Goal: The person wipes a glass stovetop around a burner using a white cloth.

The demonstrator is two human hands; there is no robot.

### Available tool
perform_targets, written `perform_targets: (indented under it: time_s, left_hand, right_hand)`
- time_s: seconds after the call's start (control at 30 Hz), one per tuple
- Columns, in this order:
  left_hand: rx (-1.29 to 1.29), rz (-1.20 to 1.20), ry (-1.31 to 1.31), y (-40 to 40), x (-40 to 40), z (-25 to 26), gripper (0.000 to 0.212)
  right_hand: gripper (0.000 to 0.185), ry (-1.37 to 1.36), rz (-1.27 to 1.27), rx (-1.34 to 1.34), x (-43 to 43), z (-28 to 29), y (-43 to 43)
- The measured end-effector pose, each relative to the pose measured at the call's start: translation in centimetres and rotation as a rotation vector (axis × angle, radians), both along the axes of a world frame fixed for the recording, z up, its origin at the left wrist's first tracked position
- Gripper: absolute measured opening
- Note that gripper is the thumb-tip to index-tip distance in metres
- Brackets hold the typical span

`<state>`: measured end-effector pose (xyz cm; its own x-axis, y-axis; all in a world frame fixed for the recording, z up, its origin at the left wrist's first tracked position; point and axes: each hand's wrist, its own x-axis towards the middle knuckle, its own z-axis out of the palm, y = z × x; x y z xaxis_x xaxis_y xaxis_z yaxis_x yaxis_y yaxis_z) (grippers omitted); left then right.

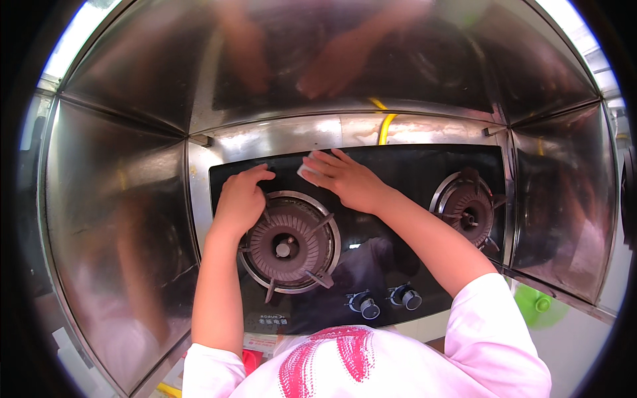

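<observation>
My right hand [348, 181] lies flat with spread fingers on a small white cloth or pad [305, 171], pressed to the black glass top of a gas cooktop [398, 199] near its back edge. Only the cloth's edges show beneath the fingers. My left hand [243, 196] is at the back left of the cooktop, beside the large left burner [283, 248] and close to its pan support. Its fingers are bent towards the right, with no object visible in them; the palm side is hidden.
Reflective metal panels [119, 199] enclose the cooktop at the back and both sides. A yellow gas hose [386, 129] runs behind it. The right burner [469, 214] has raised pan supports. Two control knobs [370, 308] stand at the front. A green round object [540, 304] is at lower right.
</observation>
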<state>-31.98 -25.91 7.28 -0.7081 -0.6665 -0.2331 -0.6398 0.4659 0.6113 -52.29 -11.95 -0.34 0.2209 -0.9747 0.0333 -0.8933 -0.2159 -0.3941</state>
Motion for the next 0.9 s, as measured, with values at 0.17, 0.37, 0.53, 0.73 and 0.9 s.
perform_targets:
  time_s: [0.17,0.37,0.53,0.73,0.9]
  left_hand:
    - [-0.109,-0.128,-0.209,1.5,-1.9,-0.5,0.041]
    - [-0.099,-0.178,-0.321,2.0,-2.2,-0.9,0.041]
    - [-0.193,-0.266,-0.283,1.9,-2.1,-1.2,0.04]
    - [-0.172,-0.295,-0.331,1.2,-2.5,-1.4,0.039]
    - [-0.199,-0.306,-0.389,1.4,-2.5,-1.4,0.04]
  right_hand:
    - [0.051,0.053,-0.088,-0.08,0.8,-0.6,-1.7]
    - [0.05,0.057,-0.13,-0.097,2.0,-0.1,3.3]
    - [0.051,0.136,-0.168,-0.143,1.9,-0.3,1.1]
    - [0.05,0.112,-0.267,-0.201,2.7,-1.4,-0.2]
    - [0.05,0.099,-0.18,-0.167,3.7,-0.7,3.5]
